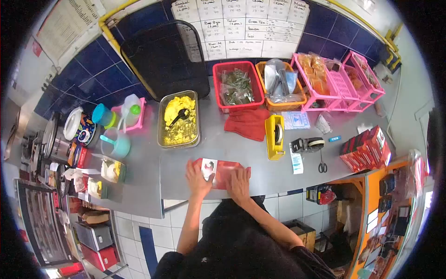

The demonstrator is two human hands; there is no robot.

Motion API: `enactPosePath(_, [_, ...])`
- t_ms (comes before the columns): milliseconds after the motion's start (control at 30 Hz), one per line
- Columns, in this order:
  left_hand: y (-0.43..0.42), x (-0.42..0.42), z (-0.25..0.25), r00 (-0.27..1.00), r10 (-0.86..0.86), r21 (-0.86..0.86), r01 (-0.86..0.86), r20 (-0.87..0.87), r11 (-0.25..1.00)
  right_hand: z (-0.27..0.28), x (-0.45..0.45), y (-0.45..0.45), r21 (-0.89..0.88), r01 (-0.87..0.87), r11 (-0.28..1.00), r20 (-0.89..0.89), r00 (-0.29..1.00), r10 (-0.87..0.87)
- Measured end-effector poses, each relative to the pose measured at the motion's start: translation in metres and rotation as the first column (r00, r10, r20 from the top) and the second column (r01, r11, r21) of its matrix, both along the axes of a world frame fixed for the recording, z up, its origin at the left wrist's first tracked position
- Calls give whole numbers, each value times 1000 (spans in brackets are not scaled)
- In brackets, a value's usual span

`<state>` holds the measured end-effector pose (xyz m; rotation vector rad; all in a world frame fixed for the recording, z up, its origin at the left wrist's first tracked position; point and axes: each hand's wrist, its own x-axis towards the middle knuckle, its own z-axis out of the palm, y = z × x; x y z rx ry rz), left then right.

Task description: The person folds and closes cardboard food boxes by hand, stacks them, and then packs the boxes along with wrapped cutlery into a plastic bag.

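A flat red carton (223, 175) with a white panel showing a rooster print lies at the front edge of the steel counter. Its left end is between the thumb and fingers of my left hand (200, 180), the thumb resting near the white panel. My right hand (239, 185) lies on top of the carton's right part with its fingers stretched out and a little apart. Farther right stands a stack of similar red cartons (364, 151).
Behind are a tub of yellow food (179, 142), a red basket of packets (238, 107), an orange basket (289, 105) and pink racks (341, 88). A red cloth (246, 124), yellow tape dispenser (274, 149) and scissors (322, 162) sit nearer. Cups (116, 144) stand left.
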<state>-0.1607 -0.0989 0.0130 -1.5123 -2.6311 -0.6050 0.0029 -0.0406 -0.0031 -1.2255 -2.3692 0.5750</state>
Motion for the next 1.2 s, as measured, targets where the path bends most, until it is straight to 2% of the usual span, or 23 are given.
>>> enactPosePath(33, [0,-6,-15,1000,-5,-2,5,4,1000,-4,2,-4,62,103,993,-18,995,-102])
enactPosePath(67, [-2,-16,-30,961,-5,8,3,277,1000,-7,4,-8,61,99,993,-15,995,-98])
enactPosePath(100, [-3,-22,-29,850,-1,22,-12,526,1000,-10,4,-8,7,163,987,-38,986,-163])
enactPosePath(133, [-3,-27,-27,783,26,-12,-23,621,1000,-13,1,-6,-14,184,983,-54,981,-184])
enactPosePath(167, [-1,-32,-25,787,34,-4,-40,616,999,-15,-3,-3,-36,204,978,-71,976,-206])
enactPosePath(200, [1,-37,-19,778,96,-114,-32,621,993,-6,-8,-3,-315,278,907,-196,916,-349])
enactPosePath(233, [3,-39,-11,767,157,-225,-17,622,974,-7,-10,1,-444,296,846,-218,880,-422])
enactPosePath(267, [4,-39,-4,800,163,-248,-19,578,969,-9,-11,5,-561,309,768,-228,834,-502])
enactPosePath(300, [4,-42,0,800,164,-253,-16,577,967,-6,-9,11,-565,311,764,-225,833,-505])
enactPosePath(367, [11,-48,5,780,246,-459,58,575,887,4,-7,29,-657,320,683,-163,824,-543])
enactPosePath(433, [14,-50,-7,780,227,-441,69,583,895,-10,-6,35,-608,338,718,-157,836,-526])
enactPosePath(500, [10,-46,-23,753,216,-380,48,621,924,-23,-11,34,-491,346,799,77,931,-356])
enactPosePath(600, [2,-42,-48,750,210,-248,-63,628,967,1,-13,31,-572,317,757,55,935,-350])
enactPosePath(667, [-1,-27,24,684,142,-223,30,715,974,2,-10,33,-603,274,749,-1,939,-344])
enactPosePath(700, [-5,-40,-23,721,35,-81,29,692,996,-1,-9,32,-603,246,759,-36,942,-334])
enactPosePath(733, [-7,-50,-66,753,-61,63,26,655,998,-5,-11,31,-599,290,747,-25,925,-379])
enactPosePath(767, [-3,-44,-54,746,-90,63,64,660,996,-13,-14,30,-605,290,742,-27,923,-383])
enactPosePath(833, [-1,-42,-11,670,60,-150,78,740,986,-24,-16,26,-606,292,740,-38,918,-394])
enactPosePath(900, [-6,-43,-19,651,34,-127,96,758,987,-26,-19,22,-549,302,780,-131,890,-437])
enactPosePath(967, [-10,-40,-26,599,47,-111,71,800,991,-21,-17,25,-576,299,760,-100,897,-429])
enactPosePath(1000, [-9,-31,-11,671,66,-159,79,739,984,-15,-16,21,-609,293,737,-63,908,-414])
enactPosePath(1100, [-10,-29,-22,693,146,-276,80,706,958,1,-17,12,-602,302,739,-57,907,-417])
enactPosePath(1200, [-11,-23,-38,727,89,-196,63,680,979,-17,-20,10,-568,286,772,-148,887,-437])
